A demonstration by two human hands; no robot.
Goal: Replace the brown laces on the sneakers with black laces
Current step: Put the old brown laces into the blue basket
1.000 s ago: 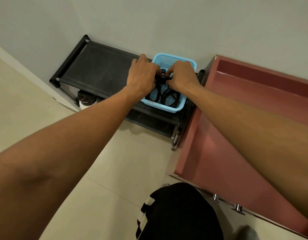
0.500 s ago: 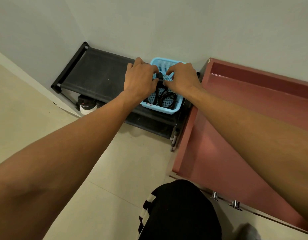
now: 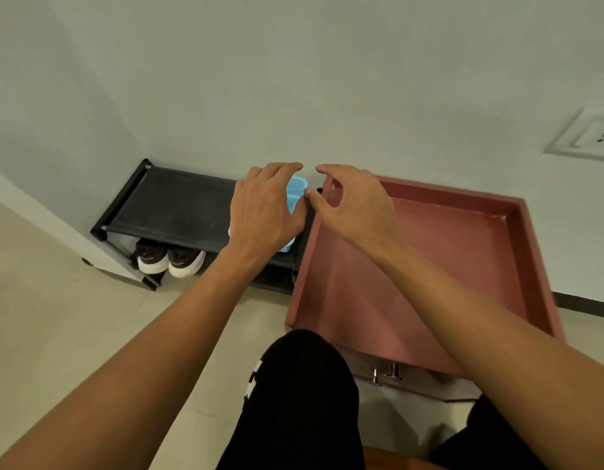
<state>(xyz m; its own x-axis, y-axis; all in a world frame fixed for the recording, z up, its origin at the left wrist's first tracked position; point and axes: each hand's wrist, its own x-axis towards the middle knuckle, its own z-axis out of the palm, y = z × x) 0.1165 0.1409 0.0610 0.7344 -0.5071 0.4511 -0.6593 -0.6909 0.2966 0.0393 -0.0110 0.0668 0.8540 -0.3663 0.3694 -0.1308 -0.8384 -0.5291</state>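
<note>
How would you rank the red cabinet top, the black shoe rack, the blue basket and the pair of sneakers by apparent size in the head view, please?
1. red cabinet top, though nearer the camera
2. black shoe rack
3. pair of sneakers and blue basket: unsure, the basket is mostly hidden by the left hand

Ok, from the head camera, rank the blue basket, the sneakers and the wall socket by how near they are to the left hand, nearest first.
1. Blue basket: directly under the left hand, on the shoe rack's top shelf.
2. Sneakers: lower shelf, down to the hand's left.
3. Wall socket: far right on the wall, beyond the right hand.
</note>
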